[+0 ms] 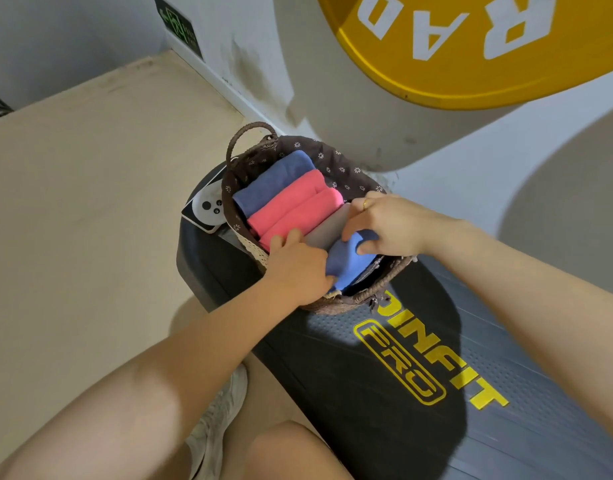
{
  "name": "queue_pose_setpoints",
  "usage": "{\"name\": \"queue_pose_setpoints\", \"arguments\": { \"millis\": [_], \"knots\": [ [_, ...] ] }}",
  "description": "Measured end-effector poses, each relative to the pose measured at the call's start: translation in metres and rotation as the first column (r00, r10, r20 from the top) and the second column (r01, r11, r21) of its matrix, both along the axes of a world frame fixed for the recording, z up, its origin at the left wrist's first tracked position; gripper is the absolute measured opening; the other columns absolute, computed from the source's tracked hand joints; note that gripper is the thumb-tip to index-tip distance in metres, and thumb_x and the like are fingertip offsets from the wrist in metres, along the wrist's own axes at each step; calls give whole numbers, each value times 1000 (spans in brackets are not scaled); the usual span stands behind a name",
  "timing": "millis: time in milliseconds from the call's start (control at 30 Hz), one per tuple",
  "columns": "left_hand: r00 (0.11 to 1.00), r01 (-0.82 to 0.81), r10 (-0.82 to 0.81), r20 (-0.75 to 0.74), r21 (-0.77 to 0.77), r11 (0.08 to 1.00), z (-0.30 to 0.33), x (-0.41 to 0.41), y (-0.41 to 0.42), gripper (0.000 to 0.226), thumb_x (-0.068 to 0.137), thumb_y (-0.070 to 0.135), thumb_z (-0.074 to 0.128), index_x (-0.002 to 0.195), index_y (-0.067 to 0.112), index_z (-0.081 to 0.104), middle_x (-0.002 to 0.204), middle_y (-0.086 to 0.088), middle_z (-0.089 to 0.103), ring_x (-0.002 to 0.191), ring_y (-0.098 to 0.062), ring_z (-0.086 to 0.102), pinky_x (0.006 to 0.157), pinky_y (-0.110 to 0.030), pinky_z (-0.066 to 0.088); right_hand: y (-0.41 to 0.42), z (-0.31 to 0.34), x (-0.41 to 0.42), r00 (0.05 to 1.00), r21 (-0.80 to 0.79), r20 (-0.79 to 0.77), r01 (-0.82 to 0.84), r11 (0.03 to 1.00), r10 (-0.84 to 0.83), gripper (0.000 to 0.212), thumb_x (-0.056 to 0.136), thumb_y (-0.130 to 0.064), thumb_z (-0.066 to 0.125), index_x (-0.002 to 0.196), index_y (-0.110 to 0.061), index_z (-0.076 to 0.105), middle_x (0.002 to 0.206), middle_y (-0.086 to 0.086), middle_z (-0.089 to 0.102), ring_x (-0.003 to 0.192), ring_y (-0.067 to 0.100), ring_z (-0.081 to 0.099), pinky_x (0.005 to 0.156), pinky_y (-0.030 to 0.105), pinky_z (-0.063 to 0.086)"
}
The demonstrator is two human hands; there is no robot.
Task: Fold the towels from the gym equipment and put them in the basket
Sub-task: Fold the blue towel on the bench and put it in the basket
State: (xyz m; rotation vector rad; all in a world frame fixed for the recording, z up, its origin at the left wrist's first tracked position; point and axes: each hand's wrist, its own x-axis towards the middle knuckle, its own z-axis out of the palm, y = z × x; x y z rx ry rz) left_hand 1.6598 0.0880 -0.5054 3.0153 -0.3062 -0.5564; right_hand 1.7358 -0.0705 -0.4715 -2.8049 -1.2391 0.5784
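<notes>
A person's right hand (384,225) and left hand (299,263), fingers curled round a folded blue cloth towel (348,263), tuck it into the near end of a brown woven basket (367,294) with a flowered lining, beside a grey folded towel (327,230), two pink ones (291,207) and another blue one (273,183). The step likely goes best if the grey towel is pressed aside and the fold kept tight while it slides down. The basket stands on a black padded gym bench (384,358) by a white phone (208,207), under a yellow weight plate (454,46); space is tight.
</notes>
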Motion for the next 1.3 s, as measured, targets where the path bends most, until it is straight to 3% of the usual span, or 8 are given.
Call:
{"name": "queue_pose_setpoints", "arguments": {
  "millis": [100, 233, 500, 600, 767, 933, 1100, 1300],
  "knots": [
    [984, -18, 32, 176, -84, 996, -5, -11, 3, 48, 84, 50, 53, 119, 17, 48, 110, -3, 59, 119, -27, 39, 91, -39, 27, 10, -5, -4, 999, 3, 51, -1, 1000, 1, 33, 83, -23, 62, 116, -21, 63, 117, 3, 56, 108, 28, 47, 87, 37, 39],
    [843, 138, -68, 533, -92, 986, -5, -10, 20, 39, 71, 51, 44, 99, 24, 47, 75, 3, 61, 74, -24, 60, 66, -30, 24, 11, -2, -3, 999, 45, 36, -27, 999, 26, 31, 82, -18, 64, 112, -14, 62, 111, 9, 57, 101, 32, 54, 80, 42, 45],
    [964, 121, -104, 244, -55, 991, 8, -7, 14, 39, 90, 31, 54, 125, 16, 44, 106, -10, 56, 88, -32, 60, 64, -33, 35, -7, 9, 9, 990, -273, 91, -76, 959, 104, 52, 86, -24, 61, 134, -31, 44, 135, -8, 48, 120, 20, 50, 92, 36, 42],
    [942, 181, -177, 287, 12, 983, 6, -8, 10, 38, 86, 20, 60, 121, 12, 49, 97, -13, 56, 73, -32, 60, 56, -31, 33, -4, 0, 7, 985, -274, 126, -75, 959, 114, 48, 87, -25, 59, 132, -33, 48, 135, -10, 48, 119, 19, 51, 95, 34, 36],
    [981, 139, -131, 141, -50, 989, 10, 0, 10, 29, 95, 28, 45, 121, 16, 44, 111, -9, 54, 100, -27, 56, 69, -34, 36, 3, 0, 8, 997, -185, 28, 73, 980, -69, 53, 80, -20, 69, 129, -26, 53, 129, 5, 40, 111, 29, 52, 93, 33, 42],
    [981, 11, -12, 192, 10, 1000, 6, -3, 22, 98, 79, 63, 53, 148, 14, 6, 155, -19, 3, 144, -33, 4, 115, -42, 9, 25, 10, -8, 927, 57, -166, 351, 935, -338, 64, 79, -38, 69, 123, -4, 37, 125, 12, 38, 118, 24, 37, 105, 33, 32],
    [995, -90, 92, 26, -53, 995, -2, 15, 23, 129, 64, 73, 60, 146, 2, -9, 155, -19, -11, 145, -30, -9, 117, -41, 2, 53, -19, -25, 828, -191, -200, 491, 850, -524, 101, 88, -49, 53, 146, -2, -16, 156, 13, -18, 146, 27, -12, 119, 35, 1],
    [996, -93, 92, -4, -36, 995, -11, 18, 20, 132, 63, 72, 63, 146, 1, -11, 155, -21, -9, 145, -31, -5, 117, -42, 5, 58, -33, -31, 814, -113, -166, 545, 831, -556, 98, 88, -41, 58, 147, -7, -12, 157, 11, -18, 146, 27, -13, 118, 37, 1]
  ]
}}
